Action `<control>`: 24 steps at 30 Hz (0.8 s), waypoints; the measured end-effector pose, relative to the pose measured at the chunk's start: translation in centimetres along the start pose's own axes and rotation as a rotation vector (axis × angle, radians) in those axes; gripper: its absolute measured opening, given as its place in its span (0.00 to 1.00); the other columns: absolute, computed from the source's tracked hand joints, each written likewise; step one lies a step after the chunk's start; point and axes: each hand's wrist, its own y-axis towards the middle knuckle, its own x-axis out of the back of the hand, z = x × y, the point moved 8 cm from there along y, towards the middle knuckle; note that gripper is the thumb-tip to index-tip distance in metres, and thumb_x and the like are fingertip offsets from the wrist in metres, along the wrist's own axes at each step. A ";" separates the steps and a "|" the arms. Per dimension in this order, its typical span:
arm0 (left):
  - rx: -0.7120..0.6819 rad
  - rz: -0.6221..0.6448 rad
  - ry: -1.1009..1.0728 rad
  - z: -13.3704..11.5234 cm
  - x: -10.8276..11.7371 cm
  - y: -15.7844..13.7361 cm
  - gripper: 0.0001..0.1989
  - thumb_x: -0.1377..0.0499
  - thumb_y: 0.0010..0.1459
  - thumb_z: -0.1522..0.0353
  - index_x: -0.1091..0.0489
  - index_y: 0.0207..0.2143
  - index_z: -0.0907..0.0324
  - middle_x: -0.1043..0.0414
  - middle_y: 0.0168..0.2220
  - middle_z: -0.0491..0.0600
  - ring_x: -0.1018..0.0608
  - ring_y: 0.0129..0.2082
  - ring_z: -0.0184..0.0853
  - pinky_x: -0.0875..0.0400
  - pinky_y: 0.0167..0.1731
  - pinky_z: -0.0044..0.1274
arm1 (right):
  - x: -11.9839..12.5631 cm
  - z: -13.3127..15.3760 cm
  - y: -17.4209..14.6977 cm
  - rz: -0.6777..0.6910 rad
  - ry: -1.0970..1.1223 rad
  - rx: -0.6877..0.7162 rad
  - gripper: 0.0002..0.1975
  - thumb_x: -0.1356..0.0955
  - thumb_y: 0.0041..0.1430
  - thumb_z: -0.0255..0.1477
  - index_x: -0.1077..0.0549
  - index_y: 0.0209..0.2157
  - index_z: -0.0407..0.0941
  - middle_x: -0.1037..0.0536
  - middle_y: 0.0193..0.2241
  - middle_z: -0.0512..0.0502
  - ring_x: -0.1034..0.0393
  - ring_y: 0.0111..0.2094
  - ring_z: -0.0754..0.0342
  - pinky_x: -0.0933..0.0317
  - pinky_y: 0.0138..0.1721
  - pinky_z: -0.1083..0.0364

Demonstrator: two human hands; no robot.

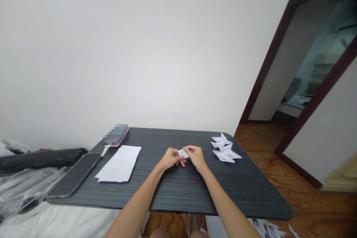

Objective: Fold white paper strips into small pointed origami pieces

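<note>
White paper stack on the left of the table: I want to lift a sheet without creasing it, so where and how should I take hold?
Likely best: pinch the near-left corner of the white paper stack, coming in low from the person's side. The stack lies flat, but its sheets are staggered at that corner, so an edge should catch more easily there.
</note>
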 end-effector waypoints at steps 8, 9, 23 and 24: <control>-0.008 -0.127 0.293 -0.3 0.7 -0.4 0.29 0.61 0.54 0.55 0.32 0.22 0.68 0.30 0.15 0.51 0.34 0.11 0.25 0.45 0.13 0.16 | -0.3 0.0 -0.1 0.000 -0.102 0.008 0.13 0.36 0.45 0.35 0.27 0.24 0.39 0.30 0.14 0.50 0.41 0.13 0.61 0.48 0.15 0.61; -0.038 -0.173 0.377 -0.8 1.0 -0.6 0.28 0.60 0.54 0.56 0.31 0.21 0.68 0.31 0.14 0.50 0.34 0.12 0.25 0.43 0.15 0.16 | -0.4 -0.2 -0.1 0.008 -0.109 -0.012 0.14 0.36 0.46 0.36 0.27 0.26 0.39 0.32 0.11 0.51 0.44 0.11 0.62 0.50 0.12 0.62; -0.267 -0.438 0.921 -4.1 1.4 -2.2 0.13 0.55 0.54 0.67 0.33 0.36 0.59 0.29 0.25 0.50 0.29 0.22 0.31 0.39 0.24 0.20 | -1.2 2.1 -0.9 0.017 -0.294 0.209 0.11 0.38 0.49 0.33 0.27 0.28 0.43 0.26 0.25 0.46 0.35 0.19 0.58 0.39 0.20 0.60; -0.264 -0.445 0.949 -4.0 1.4 -2.2 0.13 0.55 0.54 0.67 0.33 0.35 0.59 0.29 0.25 0.49 0.29 0.22 0.31 0.40 0.24 0.20 | -1.2 2.1 -0.9 0.004 -0.307 0.212 0.11 0.38 0.49 0.33 0.27 0.28 0.43 0.26 0.25 0.46 0.35 0.20 0.57 0.39 0.21 0.59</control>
